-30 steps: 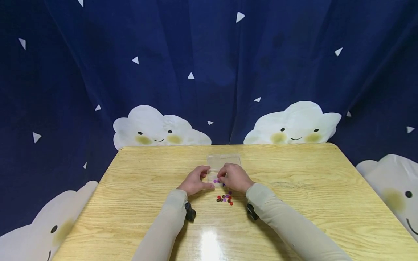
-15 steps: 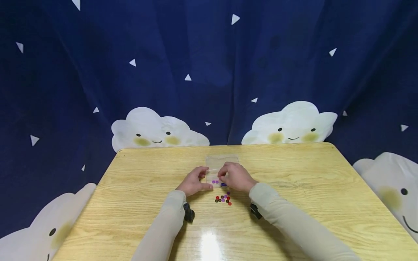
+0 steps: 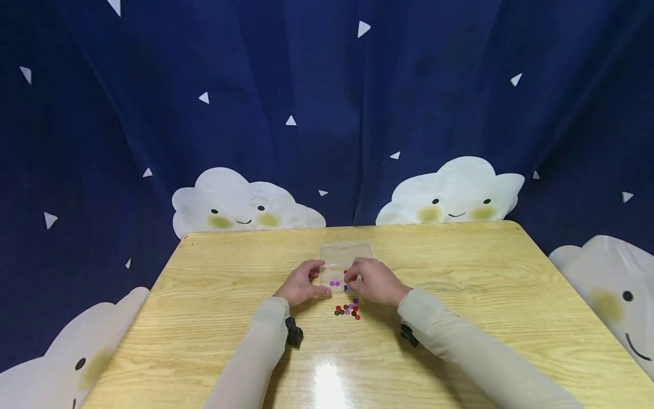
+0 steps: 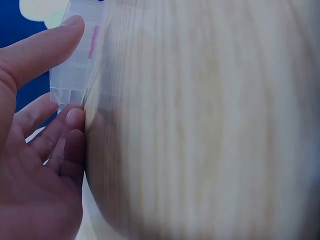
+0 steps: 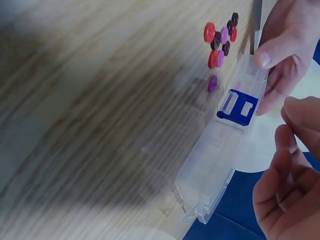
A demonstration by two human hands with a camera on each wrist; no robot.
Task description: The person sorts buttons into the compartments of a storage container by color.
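Since earlier frame: red bead now shows at right hand (image 3: 375, 279) fingertips over box (image 3: 343, 267); hands otherwise hardly shifted. Left hand (image 3: 301, 282) pinches box's left end, thumb and fingers curled, steadying it. Right fingers curled, pinching bead, apparently. Box: clear plastic, lid open, blue latch (image 5: 238, 107), purple beads inside, mid-table (image 3: 204, 295). Loose beads (image 3: 348, 309) just in front.

Left hand (image 4: 35, 150) gripping clear box (image 4: 77, 65)

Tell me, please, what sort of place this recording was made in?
Probably a staged indoor recording spot: a wooden table stands against a dark blue curtain printed with smiling clouds, with only a clear plastic box and small buttons laid out.
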